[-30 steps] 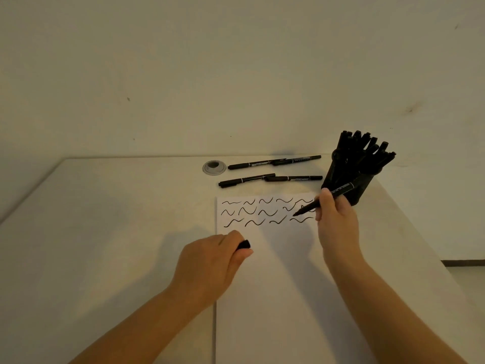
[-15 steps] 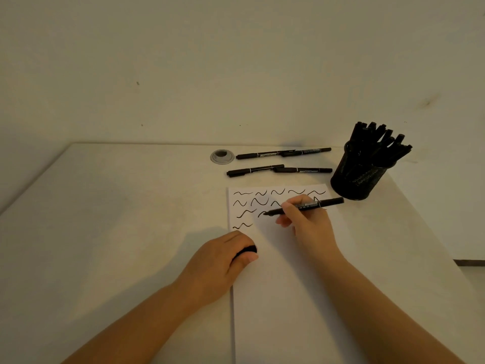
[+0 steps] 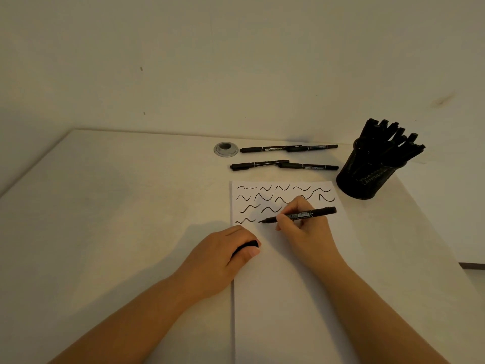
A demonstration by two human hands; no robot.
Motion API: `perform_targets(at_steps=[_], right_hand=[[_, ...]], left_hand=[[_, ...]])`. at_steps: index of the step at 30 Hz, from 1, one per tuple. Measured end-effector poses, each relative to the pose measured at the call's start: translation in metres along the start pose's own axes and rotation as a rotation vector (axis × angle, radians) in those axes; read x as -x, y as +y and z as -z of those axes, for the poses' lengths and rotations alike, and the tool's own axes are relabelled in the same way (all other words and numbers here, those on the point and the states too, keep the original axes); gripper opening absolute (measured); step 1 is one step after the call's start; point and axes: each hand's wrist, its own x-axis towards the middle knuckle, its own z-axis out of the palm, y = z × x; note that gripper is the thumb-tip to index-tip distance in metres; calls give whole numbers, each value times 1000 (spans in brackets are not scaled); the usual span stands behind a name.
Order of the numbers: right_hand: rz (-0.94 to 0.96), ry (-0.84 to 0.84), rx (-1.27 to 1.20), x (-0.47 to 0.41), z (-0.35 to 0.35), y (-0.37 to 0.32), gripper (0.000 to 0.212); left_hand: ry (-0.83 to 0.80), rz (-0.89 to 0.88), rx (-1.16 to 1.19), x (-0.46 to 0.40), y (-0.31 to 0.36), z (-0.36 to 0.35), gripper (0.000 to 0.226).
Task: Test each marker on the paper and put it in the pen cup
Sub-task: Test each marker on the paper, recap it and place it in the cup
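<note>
On paper [image 3: 288,298]: marker [image 3: 301,215], right-gripped.

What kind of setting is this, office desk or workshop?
Likely an office-style desk against a plain wall: a pale desk with a cable grommet, a mesh pen cup full of markers, and a sheet of paper with test squiggles.

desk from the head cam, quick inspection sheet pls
surface: pale table, paper on it with black squiggles along its top
job's things: marker tip on paper; four loose markers lying behind paper; pen cup full of markers
clutter: round metal grommet
grippers: right hand grips marker; left hand holds cap
cables: nothing seen
surroundings: plain wall
</note>
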Motion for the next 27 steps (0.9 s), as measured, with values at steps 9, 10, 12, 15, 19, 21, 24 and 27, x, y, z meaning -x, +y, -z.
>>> perform_targets(at_steps=[9, 10, 12, 15, 19, 21, 24, 27], right_hand=[[4, 114, 54, -1, 7, 4, 18], [7, 152, 71, -1, 8, 5, 17], [18, 271, 45, -1, 13, 6, 17], [-29, 392, -101, -4, 19, 4, 18], [-60, 367, -157, -5, 21, 1, 13], [-46, 332, -206, -5, 19, 0, 12], [-31, 272, -280, -4, 18, -1, 12], [-57, 244, -403, -4, 20, 0, 21]], left_hand=[[1, 0, 11, 0, -1, 0, 32], [4, 8, 14, 0, -2, 0, 28], [14, 42, 37, 0, -3, -1, 28], [68, 98, 156, -1, -4, -1, 24], [143, 120, 222, -2, -3, 1, 19], [179, 130, 202, -5, -3, 3, 24], [214, 135, 105, -15, -2, 4, 28], [179, 107, -64, -28, 3, 0, 25]])
